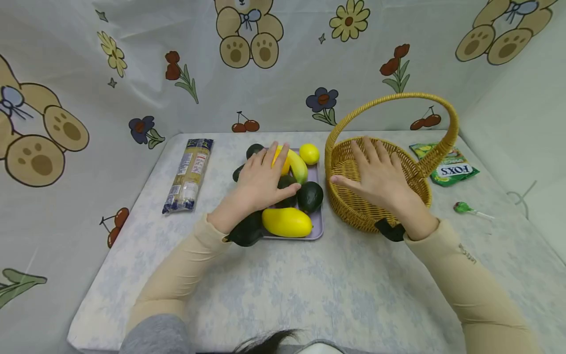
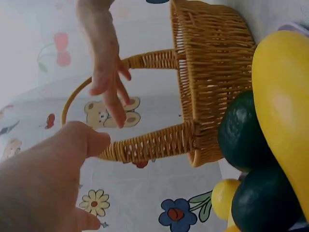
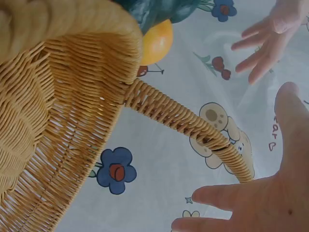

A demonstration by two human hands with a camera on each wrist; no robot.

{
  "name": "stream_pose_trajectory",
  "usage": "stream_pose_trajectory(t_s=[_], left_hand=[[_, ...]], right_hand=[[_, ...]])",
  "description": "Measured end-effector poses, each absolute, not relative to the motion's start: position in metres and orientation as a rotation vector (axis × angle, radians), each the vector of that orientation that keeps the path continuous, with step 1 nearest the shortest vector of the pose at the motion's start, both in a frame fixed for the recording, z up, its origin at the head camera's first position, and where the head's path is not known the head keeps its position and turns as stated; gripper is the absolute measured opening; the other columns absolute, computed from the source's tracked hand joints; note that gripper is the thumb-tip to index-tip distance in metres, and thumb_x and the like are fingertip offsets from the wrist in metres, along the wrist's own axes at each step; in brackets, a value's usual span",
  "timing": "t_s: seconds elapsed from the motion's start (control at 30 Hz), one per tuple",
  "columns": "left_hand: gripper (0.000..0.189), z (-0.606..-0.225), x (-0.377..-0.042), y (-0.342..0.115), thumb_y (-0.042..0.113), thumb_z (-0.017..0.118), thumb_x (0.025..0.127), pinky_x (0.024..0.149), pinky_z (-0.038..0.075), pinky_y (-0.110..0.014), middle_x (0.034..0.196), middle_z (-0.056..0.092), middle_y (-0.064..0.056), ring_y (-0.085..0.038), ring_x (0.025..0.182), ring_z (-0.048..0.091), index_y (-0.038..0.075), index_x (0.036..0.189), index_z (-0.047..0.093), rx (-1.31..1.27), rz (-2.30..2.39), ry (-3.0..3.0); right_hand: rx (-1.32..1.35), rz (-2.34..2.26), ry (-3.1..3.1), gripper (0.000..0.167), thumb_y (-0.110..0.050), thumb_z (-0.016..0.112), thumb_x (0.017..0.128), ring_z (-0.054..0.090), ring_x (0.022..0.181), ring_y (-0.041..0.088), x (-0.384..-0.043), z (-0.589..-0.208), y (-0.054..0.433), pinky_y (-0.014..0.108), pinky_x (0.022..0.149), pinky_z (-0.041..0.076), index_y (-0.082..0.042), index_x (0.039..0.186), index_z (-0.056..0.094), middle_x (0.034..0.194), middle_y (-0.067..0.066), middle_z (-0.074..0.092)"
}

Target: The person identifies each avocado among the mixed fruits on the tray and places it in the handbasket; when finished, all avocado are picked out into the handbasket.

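My left hand (image 1: 261, 182), fingers spread, hovers over a purple tray (image 1: 316, 233) of fruit and vegetables. On the tray are a smooth yellow oblong fruit (image 1: 287, 222), a banana (image 1: 299, 168), a lemon (image 1: 309, 154), a dark green avocado (image 1: 310, 197) and several more dark green pieces, partly hidden by the hand. One dark green piece with a pointed end (image 1: 246, 231) overhangs the tray's near left corner. Above the wicker basket (image 1: 342, 210) I hold my right hand (image 1: 380, 179) flat with fingers apart. The basket's handle (image 1: 398, 96) arches up behind that hand; both hands hold nothing.
A long clear packet of pasta or noodles (image 1: 188, 176) lies at the table's left. Behind the basket on the right is a green FOX'S bag (image 1: 455, 172), with a green lollipop (image 1: 462, 207) nearer me. A printed cloth (image 1: 283, 98) hangs along the back edge.
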State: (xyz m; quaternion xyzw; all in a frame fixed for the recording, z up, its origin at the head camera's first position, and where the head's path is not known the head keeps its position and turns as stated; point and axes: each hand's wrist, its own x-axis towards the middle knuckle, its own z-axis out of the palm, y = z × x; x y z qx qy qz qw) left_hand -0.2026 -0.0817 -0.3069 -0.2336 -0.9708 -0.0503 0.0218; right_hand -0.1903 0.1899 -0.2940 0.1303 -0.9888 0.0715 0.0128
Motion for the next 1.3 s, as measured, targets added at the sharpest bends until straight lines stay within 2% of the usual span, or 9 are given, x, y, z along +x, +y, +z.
stream_pose_trajectory(t_s=[0.13,0.23,0.37,0.47,0.77,0.97,1.17,1.3], left_hand=[[0.089,-0.306,-0.208,-0.11,0.062,0.047,0.089,0.108,0.032,-0.05,0.153,0.019,-0.013,-0.033,0.133,0.03,0.012,0.152,0.011,-0.771,-0.525,-2.964],[0.077,-0.312,-0.213,-0.137,0.052,0.055,0.09,0.103,0.039,-0.049,0.147,0.031,-0.013,-0.031,0.128,0.038,0.009,0.147,0.027,-0.793,-0.824,-2.904],[0.056,-0.328,-0.22,-0.173,0.034,0.061,0.092,0.101,0.042,-0.046,0.135,0.044,-0.013,-0.031,0.12,0.048,0.005,0.137,0.043,-0.776,-1.129,-2.847],[0.048,-0.343,-0.225,-0.193,0.022,0.063,0.092,0.103,0.04,-0.045,0.131,0.049,-0.016,-0.031,0.119,0.049,0.001,0.133,0.048,-0.738,-1.316,-2.843],[0.04,-0.38,-0.227,-0.22,-0.001,0.059,0.091,0.106,0.037,-0.044,0.129,0.052,-0.025,-0.035,0.122,0.047,-0.008,0.129,0.051,-0.721,-1.604,-2.808],[0.038,-0.405,-0.233,-0.224,0.001,0.061,0.091,0.103,0.041,-0.042,0.129,0.054,-0.021,-0.033,0.121,0.049,-0.004,0.128,0.054,-0.732,-1.64,-2.817],[0.037,-0.415,-0.234,-0.216,-0.002,0.062,0.089,0.097,0.046,-0.045,0.126,0.055,-0.024,-0.037,0.117,0.052,-0.009,0.125,0.055,-0.693,-1.65,-2.802],[0.036,-0.408,-0.227,-0.209,-0.009,0.059,0.088,0.099,0.042,-0.051,0.127,0.051,-0.03,-0.043,0.118,0.049,-0.015,0.123,0.053,-0.693,-1.706,-2.741]], right_hand=[[0.46,0.406,-3.066,0.104,-0.076,0.04,0.083,0.012,0.137,0.046,-0.189,-0.291,0.191,0.065,0.108,0.014,-0.004,0.151,0.01,0.154,0.023,0.008],[0.492,0.58,-2.981,0.1,-0.069,0.051,0.083,0.025,0.134,0.044,-0.186,-0.291,0.189,0.061,0.107,0.024,0.001,0.148,0.021,0.15,0.025,0.023],[0.597,0.807,-2.798,0.079,-0.05,0.067,0.084,0.047,0.119,0.039,-0.182,-0.295,0.183,0.055,0.099,0.04,0.003,0.137,0.043,0.136,0.023,0.046],[0.712,0.96,-2.688,0.064,-0.037,0.073,0.083,0.055,0.11,0.035,-0.18,-0.3,0.175,0.048,0.093,0.048,0.002,0.13,0.052,0.127,0.019,0.054],[0.995,1.332,-2.642,0.062,-0.028,0.078,0.08,0.056,0.114,0.023,-0.181,-0.317,0.133,0.038,0.097,0.047,-0.003,0.13,0.054,0.13,0.011,0.054],[1.198,1.441,-2.593,0.059,-0.023,0.078,0.08,0.055,0.115,0.019,-0.189,-0.331,0.098,0.03,0.097,0.047,-0.001,0.13,0.053,0.13,0.01,0.055],[1.285,1.523,-2.616,0.062,-0.023,0.078,0.08,0.053,0.119,0.024,-0.193,-0.344,0.068,0.023,0.099,0.044,0.0,0.132,0.051,0.132,0.012,0.053],[1.31,1.526,-2.66,0.066,-0.024,0.078,0.079,0.053,0.118,0.027,-0.195,-0.353,0.051,0.022,0.098,0.043,0.001,0.133,0.05,0.133,0.014,0.052]])
